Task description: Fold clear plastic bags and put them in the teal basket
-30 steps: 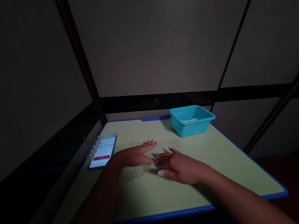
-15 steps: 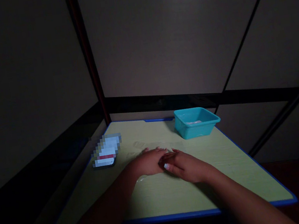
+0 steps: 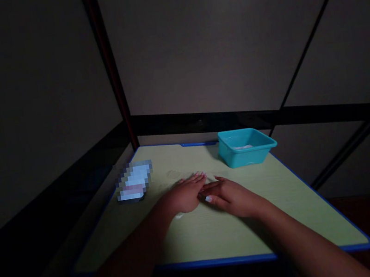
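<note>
My left hand (image 3: 189, 195) lies flat, palm down, its fingers stretched out over a thin transparent plastic sheet or bag (image 3: 174, 174) on the table (image 3: 219, 243). Only edges of this clear plastic show; most of it is under my hands or too faint to make out. My right hand (image 3: 232, 196) rests close against the left one, palm down with fingers apart. Some of its fingertips meet the side of my left hand and are partly hidden in shadow. Neither hand visibly grips anything.
A turquoise plastic basket (image 3: 249, 157) holding something whitish stands at the table's back right. On the left side lies a phone (image 3: 136, 181) with a lit, blurred screen. Blue edging rims the table, and dark panelled walls rise behind and to the left.
My left hand's fingers have straightened and shifted slightly, pointing more up and right. My right hand stays beside it. The view has shifted a little; basket and phone look unmoved.
</note>
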{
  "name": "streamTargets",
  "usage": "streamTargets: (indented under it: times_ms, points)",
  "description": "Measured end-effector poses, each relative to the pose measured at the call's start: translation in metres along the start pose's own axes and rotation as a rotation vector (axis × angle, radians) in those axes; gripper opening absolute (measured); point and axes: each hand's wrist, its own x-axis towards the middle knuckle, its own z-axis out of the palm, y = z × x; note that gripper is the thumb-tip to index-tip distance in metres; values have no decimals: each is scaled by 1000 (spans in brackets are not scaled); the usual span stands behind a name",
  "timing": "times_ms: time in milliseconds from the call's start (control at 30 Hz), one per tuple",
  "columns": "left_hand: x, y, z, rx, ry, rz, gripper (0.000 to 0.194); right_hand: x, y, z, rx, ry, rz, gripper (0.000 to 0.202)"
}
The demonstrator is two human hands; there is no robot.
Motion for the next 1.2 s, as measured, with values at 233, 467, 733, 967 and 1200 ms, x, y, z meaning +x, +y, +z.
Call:
streamTargets:
  times_ms: [233, 467, 733, 967, 1200]
  points:
    - [-3, -11, -9, -40, -56, 24, 56, 1, 5, 0, 33, -18, 34, 37]
    - [-3, -39, -18, -210, -73, 118, 38, 2, 8, 1, 99, 9, 2, 36]
    - [-4, -43, -31, -245, -74, 134, 31, -1, 22, -6, 229, 63, 64, 20]
    - [-2, -46, -30, -278, -13, 108, 30, -8, 37, -16, 128, 106, 241, 17]
    - [4, -55, -25, -178, 109, 3, 33, -7, 47, -19, -84, 43, 399, 12]
